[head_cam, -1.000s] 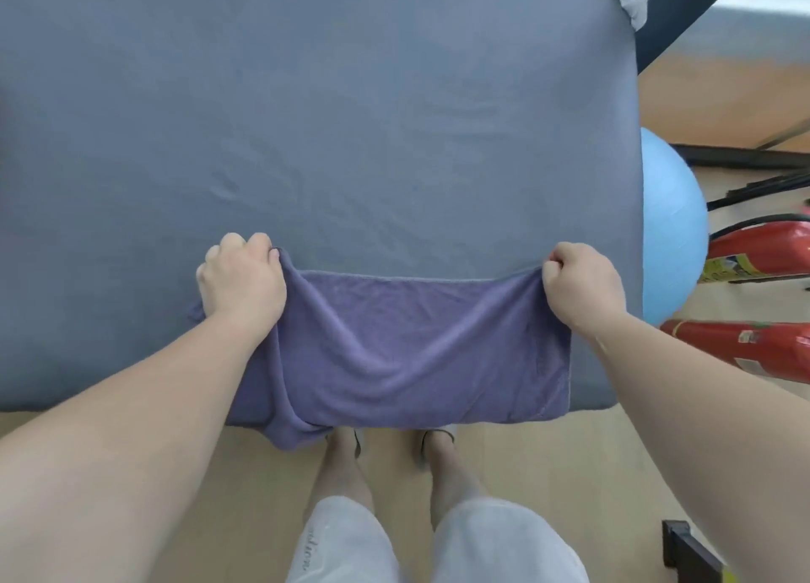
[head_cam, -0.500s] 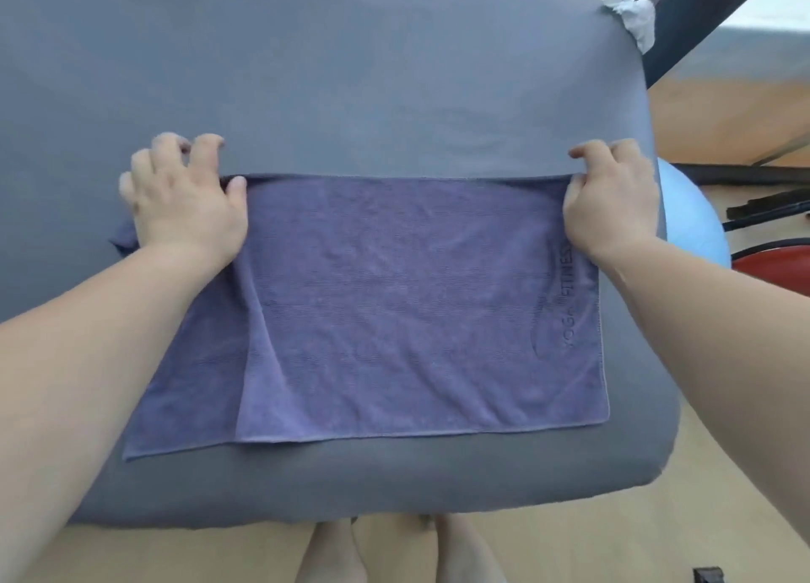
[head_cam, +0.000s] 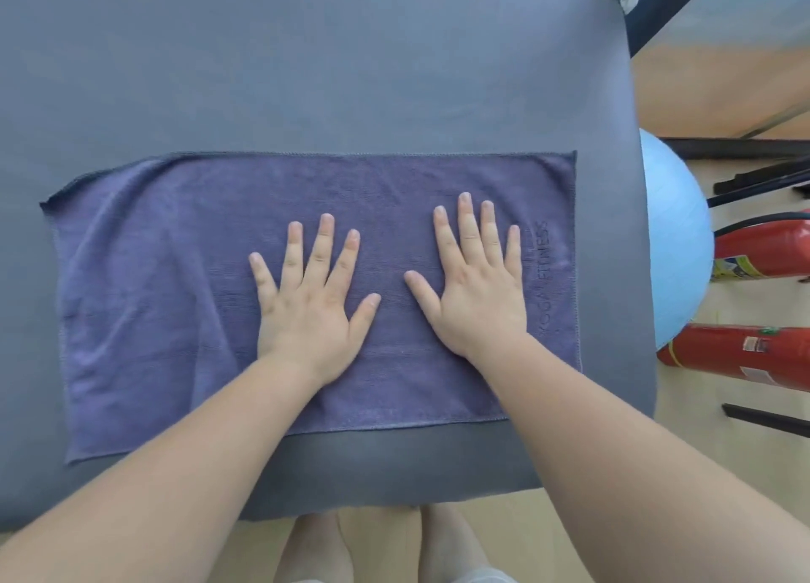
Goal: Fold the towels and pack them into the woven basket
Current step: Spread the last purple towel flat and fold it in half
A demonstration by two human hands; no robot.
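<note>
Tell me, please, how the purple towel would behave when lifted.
Probably floppy: the purple towel ripples softly at its left end. Likely light: it looks thin under the left hand and right hand. It might slide on the smooth grey cover.

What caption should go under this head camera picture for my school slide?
Left hand and right hand rest flat on a purple rectangular towel spread on a grey cloth-covered table.

towel point(head_cam: 175, 319) | right edge | embossed "YOGA FITNESS" | extinguisher labels unreadable
</note>
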